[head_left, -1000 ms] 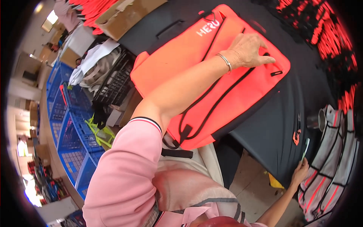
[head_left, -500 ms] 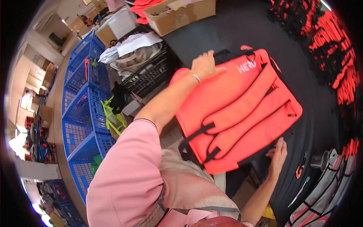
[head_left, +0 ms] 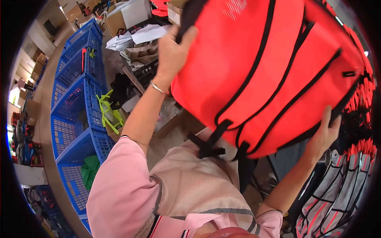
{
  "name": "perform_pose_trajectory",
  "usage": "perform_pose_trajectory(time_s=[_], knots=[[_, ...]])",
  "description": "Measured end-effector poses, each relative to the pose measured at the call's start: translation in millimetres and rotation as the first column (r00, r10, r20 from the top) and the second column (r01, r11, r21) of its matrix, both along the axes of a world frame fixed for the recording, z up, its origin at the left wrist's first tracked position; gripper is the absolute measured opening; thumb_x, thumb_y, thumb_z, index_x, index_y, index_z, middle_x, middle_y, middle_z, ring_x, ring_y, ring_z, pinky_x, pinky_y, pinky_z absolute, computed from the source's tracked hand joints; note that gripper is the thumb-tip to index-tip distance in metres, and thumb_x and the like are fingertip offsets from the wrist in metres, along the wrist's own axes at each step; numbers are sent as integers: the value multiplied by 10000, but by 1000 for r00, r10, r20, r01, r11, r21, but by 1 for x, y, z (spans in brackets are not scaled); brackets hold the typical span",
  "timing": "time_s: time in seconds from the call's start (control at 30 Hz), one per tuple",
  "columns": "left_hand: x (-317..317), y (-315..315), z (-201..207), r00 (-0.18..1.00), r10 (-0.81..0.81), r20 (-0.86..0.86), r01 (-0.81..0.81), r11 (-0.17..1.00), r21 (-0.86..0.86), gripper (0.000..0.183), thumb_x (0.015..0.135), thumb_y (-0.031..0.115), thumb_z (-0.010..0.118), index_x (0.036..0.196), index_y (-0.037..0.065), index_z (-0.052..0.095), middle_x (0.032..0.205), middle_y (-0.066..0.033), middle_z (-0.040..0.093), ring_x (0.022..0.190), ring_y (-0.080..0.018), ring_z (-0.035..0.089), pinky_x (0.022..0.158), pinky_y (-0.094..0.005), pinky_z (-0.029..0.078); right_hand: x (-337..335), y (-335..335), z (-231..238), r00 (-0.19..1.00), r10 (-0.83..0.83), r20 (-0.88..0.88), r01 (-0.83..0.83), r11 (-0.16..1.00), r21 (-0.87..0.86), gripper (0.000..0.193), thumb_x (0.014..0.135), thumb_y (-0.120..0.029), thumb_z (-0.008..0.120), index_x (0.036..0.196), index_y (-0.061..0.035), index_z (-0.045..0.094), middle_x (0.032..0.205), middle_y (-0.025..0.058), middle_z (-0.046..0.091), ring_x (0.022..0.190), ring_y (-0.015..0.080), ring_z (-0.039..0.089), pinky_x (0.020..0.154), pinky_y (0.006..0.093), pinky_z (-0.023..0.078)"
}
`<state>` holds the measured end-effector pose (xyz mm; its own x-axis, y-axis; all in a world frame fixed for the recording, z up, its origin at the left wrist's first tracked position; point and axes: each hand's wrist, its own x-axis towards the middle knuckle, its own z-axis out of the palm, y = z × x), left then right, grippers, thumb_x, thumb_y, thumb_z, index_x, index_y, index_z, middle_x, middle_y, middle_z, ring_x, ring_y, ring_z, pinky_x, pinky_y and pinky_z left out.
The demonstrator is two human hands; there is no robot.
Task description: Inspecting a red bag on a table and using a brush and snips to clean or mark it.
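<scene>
A bright red-orange backpack (head_left: pixel 222 79) with black trim fills the upper right, raised close to the camera. Its shoulder straps (head_left: pixel 264 85) face up, and dark webbing ends (head_left: pixel 214 142) dangle at its near edge. On its left side, my left hand (head_left: pixel 174 51) grips the black edge, thumb over the red panel. My right hand (head_left: pixel 323 133) holds the lower right edge, with some fingers hidden beneath. The backpack covers most of the black table.
Blue plastic crates (head_left: pixel 73 146) stand in a row at left, one with green material (head_left: pixel 90 170). Yellow-green strips (head_left: pixel 109 113) lie beside them. White and grey cloth (head_left: pixel 145 39) tops a dark crate. Grey straps with red stripes (head_left: pixel 327 198) hang at lower right.
The backpack has risen off the table toward the camera, with both hands on it. My right hand, previously beside its lower edge, now grips that edge. My left hand has shifted to its left side.
</scene>
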<state>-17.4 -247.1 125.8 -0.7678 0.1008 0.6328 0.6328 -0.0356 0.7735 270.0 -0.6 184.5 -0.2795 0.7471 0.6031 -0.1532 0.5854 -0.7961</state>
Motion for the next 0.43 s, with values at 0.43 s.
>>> perform_pose_trajectory(time_s=[0.43], knots=[[-25, -9, 93, 984, -54, -168, 73, 991, 112, 461, 845, 343, 712, 1224, 85, 668, 1077, -167, 719, 1031, -303, 685, 891, -385, 513, -39, 86, 62, 976, -190, -106, 212, 938, 275, 460, 927, -230, 689, 1289, 8, 534, 1073, 138, 687, 867, 215, 680, 819, 343, 578]])
